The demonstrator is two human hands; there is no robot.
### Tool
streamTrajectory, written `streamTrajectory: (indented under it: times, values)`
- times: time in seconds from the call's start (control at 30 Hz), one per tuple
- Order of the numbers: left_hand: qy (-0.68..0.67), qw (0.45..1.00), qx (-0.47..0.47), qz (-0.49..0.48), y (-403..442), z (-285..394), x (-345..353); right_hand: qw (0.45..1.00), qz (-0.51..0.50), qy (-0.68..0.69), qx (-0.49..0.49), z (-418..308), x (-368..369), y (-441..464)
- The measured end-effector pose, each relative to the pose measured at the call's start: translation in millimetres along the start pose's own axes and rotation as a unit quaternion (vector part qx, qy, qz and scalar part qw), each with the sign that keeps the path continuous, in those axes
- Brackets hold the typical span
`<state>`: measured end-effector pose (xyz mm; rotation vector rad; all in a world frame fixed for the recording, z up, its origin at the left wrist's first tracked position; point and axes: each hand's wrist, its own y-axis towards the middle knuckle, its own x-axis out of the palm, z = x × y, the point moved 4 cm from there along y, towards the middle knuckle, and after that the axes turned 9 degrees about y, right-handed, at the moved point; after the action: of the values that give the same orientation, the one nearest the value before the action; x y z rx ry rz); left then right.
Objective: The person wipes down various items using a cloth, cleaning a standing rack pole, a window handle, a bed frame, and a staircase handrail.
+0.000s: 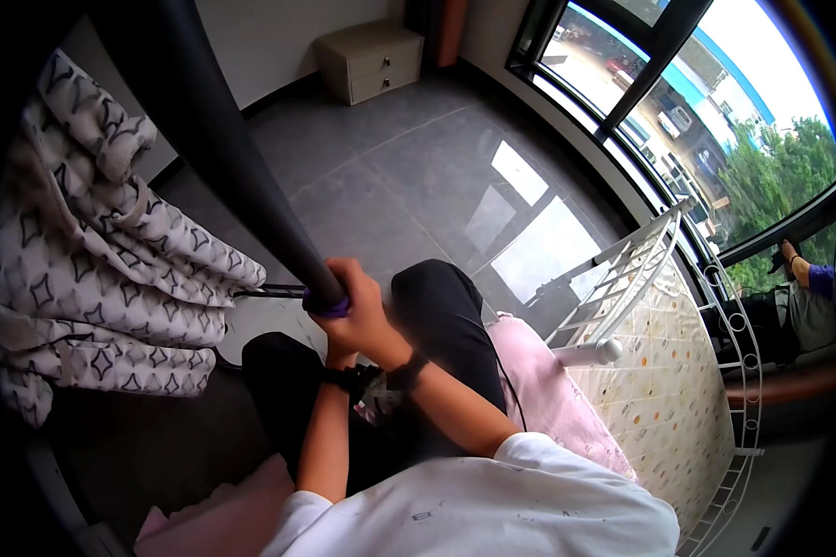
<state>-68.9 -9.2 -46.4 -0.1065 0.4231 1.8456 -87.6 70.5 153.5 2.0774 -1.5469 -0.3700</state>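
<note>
A seated person in a white T-shirt (492, 511) and black trousers (444, 302) holds a thick black pole (241, 158) with the arms stretched forward. The right hand (367, 304) is closed around its lower end, fingers curled, beside a purple ring (337, 308). The left hand (337, 343) lies beneath it, mostly hidden; how far its fingers are closed, and on what, cannot be told.

The pole slants from the top left of the view down to the hands, above the knees. A thin dark rod (274, 291) runs from beside the ring toward a white fabric (102, 246) with dark diamond shapes, bunched in folds at the left. Pink cloth (553, 385) lies by the person's right side, next to a patterned mattress (659, 390) in a white metal bed frame (622, 278). Beyond the knees, a two-drawer nightstand (372, 63) stands on the grey tiled floor (372, 176).
</note>
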Motion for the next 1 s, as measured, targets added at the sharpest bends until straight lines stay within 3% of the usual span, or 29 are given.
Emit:
streamTrajectory:
  times: [0.3, 0.57, 0.63, 0.7, 0.8, 0.9, 0.93, 1.0]
  values:
    - [0.027, 0.999, 0.013, -0.015, 0, -3, 11, 1.0, 0.013, -0.02, 0.01, 18, 0, -15]
    - [0.06, 0.997, 0.029, -0.035, -2, -3, 17, 0.995, 0.009, -0.053, 0.085, 71, -10, -51]
    - [0.068, 0.996, 0.032, -0.037, -3, -4, 16, 0.993, 0.014, 0.008, 0.114, 70, -10, -44]
    - [0.076, 0.995, 0.037, -0.044, -4, -6, 15, 0.995, -0.005, 0.008, 0.1, 59, -9, -35]
    - [0.084, 0.994, 0.041, -0.053, -5, -6, 15, 0.989, 0.006, 0.127, 0.078, 30, -2, -16]
    - [0.089, 0.994, 0.038, -0.056, -5, -9, 16, 0.988, 0.009, 0.133, 0.074, 9, 0, 2]
    - [0.089, 0.994, 0.039, -0.057, -3, -9, 16, 0.986, 0.011, 0.119, 0.12, 7, 0, 3]
    - [0.092, 0.993, 0.038, -0.061, -1, -10, 17, 0.992, 0.006, 0.082, 0.093, 21, -4, -2]
